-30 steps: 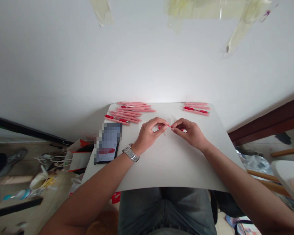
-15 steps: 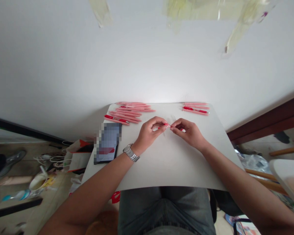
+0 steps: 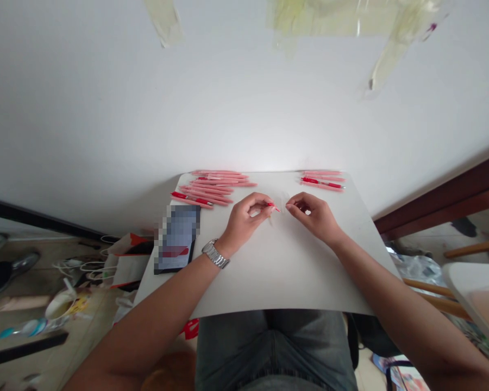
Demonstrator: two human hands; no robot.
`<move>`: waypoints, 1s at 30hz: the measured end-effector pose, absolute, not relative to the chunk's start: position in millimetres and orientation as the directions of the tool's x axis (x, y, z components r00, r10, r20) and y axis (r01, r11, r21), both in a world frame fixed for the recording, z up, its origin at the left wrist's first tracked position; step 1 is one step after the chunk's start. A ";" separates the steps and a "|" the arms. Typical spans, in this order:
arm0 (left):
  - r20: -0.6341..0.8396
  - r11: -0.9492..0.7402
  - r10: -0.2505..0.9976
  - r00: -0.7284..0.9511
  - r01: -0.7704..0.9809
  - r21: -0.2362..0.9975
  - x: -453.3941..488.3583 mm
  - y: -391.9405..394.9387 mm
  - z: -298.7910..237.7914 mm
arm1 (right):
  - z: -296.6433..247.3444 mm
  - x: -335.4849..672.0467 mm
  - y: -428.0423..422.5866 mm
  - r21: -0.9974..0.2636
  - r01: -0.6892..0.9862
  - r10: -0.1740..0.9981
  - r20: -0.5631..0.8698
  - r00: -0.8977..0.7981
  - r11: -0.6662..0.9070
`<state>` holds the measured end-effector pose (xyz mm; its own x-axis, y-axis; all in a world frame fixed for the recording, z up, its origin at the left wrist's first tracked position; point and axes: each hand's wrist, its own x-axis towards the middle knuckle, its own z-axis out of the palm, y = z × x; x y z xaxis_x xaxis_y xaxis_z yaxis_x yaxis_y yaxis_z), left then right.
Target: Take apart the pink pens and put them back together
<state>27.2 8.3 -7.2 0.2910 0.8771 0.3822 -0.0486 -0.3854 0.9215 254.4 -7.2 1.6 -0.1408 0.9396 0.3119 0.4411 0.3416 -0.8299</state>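
A: Where is the small red part (image 3: pixel 274 207)?

B: At the fingertips of the left hand (image 3: pixel 244 220); thumb and forefinger are clamped on it, its narrow end projecting toward the right hand (image 3: pixel 315 217).

A: And the right fingers?

B: Thumb and forefinger are curled with their tips close together, just beside the red part but apart from it. Whether anything is pinched there is too small to tell.

A: What lies around the fingertips?

B: A faint clear piece (image 3: pixel 284 200), its outline indistinct, shows just beyond the gap between the two hands. Beneath both hands is the white tabletop (image 3: pixel 281 277).

A: And farther off?

B: Beyond the left fingers and to their left, a pile of pink pens (image 3: pixel 215 184); at its near side, a darker red pen (image 3: pixel 191 200). Beyond the right fingers, a smaller group of pink pens (image 3: pixel 324 173) with another red pen (image 3: pixel 323 183) lying among them.

A: What remains to the left?

B: A phone (image 3: pixel 175 239), its screen blurred, flat on the tabletop to the left of the left fingers and nearer the person; a metal watch (image 3: pixel 215 254) circles the left wrist.
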 end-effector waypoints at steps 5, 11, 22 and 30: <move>0.371 -0.366 0.897 0.242 -0.067 0.928 24.1 12.7 -10.4 | -1.5 265.8 0.9 -0.667 0.680 0.926 0.375 -0.048 0.305; 0.365 -0.351 0.910 0.198 -0.102 0.931 21.1 17.8 -10.6 | -5.0 274.4 5.2 -0.493 0.854 0.957 0.289 -0.020 0.167; 0.351 -0.336 0.918 0.185 -0.107 0.936 21.8 18.5 -9.5 | -11.5 276.9 6.6 -0.416 0.902 0.977 0.213 -0.027 0.116; 0.338 -0.326 0.937 0.092 -0.128 0.937 20.7 18.2 -0.7 | -3.0 272.1 3.5 -0.646 0.672 0.924 0.343 -0.166 0.361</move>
<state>20.7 18.2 -0.7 0.0919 0.9365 0.3384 -0.1285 -0.3258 0.9367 272.1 3.5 -3.0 -0.1660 0.9245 0.3432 0.6723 0.3607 -0.6465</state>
